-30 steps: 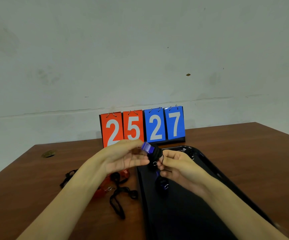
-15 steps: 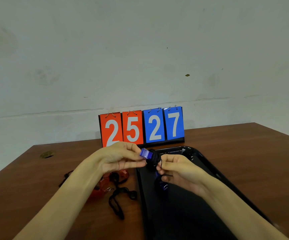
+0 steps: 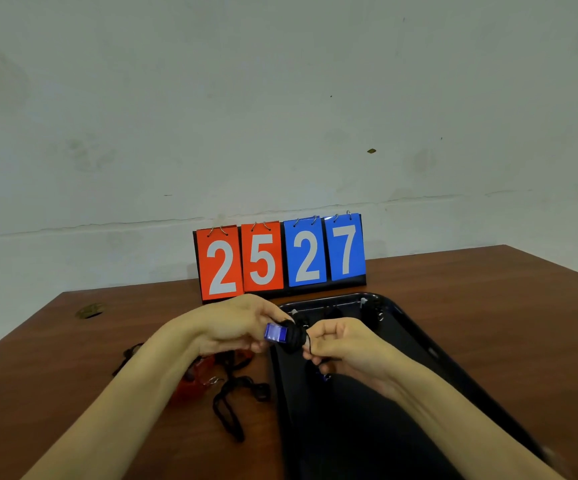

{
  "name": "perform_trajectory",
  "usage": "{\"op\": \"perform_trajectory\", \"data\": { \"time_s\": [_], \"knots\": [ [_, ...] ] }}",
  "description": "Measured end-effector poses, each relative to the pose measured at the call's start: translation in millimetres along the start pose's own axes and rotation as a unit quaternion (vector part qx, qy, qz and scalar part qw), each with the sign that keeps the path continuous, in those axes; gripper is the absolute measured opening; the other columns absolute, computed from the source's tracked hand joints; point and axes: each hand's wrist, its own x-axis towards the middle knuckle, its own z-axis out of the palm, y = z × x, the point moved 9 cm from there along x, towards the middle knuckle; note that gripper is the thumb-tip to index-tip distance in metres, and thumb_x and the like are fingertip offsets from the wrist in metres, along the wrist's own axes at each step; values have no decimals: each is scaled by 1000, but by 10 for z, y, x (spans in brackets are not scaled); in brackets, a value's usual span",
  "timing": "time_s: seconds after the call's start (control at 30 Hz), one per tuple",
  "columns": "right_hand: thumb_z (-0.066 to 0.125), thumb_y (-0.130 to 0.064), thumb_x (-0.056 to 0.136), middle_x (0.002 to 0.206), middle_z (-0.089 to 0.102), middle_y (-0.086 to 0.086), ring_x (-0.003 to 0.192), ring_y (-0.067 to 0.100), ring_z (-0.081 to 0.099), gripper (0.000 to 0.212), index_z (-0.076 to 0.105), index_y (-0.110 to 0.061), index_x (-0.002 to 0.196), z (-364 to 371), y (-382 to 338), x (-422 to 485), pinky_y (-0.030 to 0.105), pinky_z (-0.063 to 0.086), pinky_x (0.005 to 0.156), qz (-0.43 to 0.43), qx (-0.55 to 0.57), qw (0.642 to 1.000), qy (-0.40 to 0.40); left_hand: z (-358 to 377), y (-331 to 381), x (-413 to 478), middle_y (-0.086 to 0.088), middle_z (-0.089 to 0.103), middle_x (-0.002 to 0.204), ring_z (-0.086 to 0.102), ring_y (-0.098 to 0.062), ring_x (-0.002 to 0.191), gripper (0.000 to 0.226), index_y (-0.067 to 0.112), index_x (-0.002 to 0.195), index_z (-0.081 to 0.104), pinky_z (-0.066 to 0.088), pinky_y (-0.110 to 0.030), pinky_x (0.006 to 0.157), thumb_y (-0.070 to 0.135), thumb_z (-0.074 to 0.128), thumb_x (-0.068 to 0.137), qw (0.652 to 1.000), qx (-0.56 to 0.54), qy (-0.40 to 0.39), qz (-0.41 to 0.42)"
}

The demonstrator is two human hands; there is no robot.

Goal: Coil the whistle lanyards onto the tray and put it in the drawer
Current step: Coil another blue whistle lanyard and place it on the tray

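The left hand (image 3: 232,327) pinches the blue whistle (image 3: 274,331), its black lanyard (image 3: 294,336) balled against it. The right hand (image 3: 346,344) pinches the cord's loose end. The tray (image 3: 415,341) lies directly below the right hand, which is nearer; the red whistle (image 3: 190,382) lies uncoiled beneath the left wrist.

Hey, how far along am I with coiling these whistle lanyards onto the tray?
Done: at least one coiled whistle sits far back in the tray. In hand: left hand holds the blue whistle, right hand pinches its lanyard. Left: the red whistle lies uncoiled on the table; no drawer shows.
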Motion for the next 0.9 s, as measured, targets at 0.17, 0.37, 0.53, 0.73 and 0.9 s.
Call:
{"op": "perform_trajectory", "data": {
  "time_s": [0.17,0.37,0.53,0.73,0.9],
  "knots": [
    [61,-9,86,76,66,0,68,7,57,13,69,-15,79,-49,6,0,21,48,63,7,12,1000,20,-117,113,-4,-17,70,90,68,-16,72,19,11,90,69,54,-20,66,-4,58,87,990,89,107,28],
    [53,-4,90,69,63,-1,66,8,56,22,65,-14,74,35,-77,-18,22,46,61,5,78,996,-33,-36,-27,-47,-15,69,72,69,-16,60,18,1,88,72,57,-22,55,-4,56,81,970,-240,16,-29],
    [53,-5,90,67,62,-2,65,9,55,25,66,-15,71,29,-54,-15,22,45,63,15,89,995,-41,158,-101,-23,-16,67,69,68,-19,59,35,-1,84,74,57,-25,53,-6,85,51,931,-359,-55,-46],
    [59,-7,87,69,65,1,61,7,56,17,69,-12,75,-51,99,6,19,46,58,68,125,990,16,-187,131,-57,-16,69,77,69,-16,63,16,2,80,67,58,-22,61,-12,60,80,979,-59,192,20],
    [55,-7,89,64,63,0,59,7,54,15,65,-10,79,-97,211,20,17,45,51,104,233,966,41,-117,456,-168,1,65,67,64,-8,62,20,19,72,62,51,-17,62,1,67,78,907,208,341,131]
  ]
}}
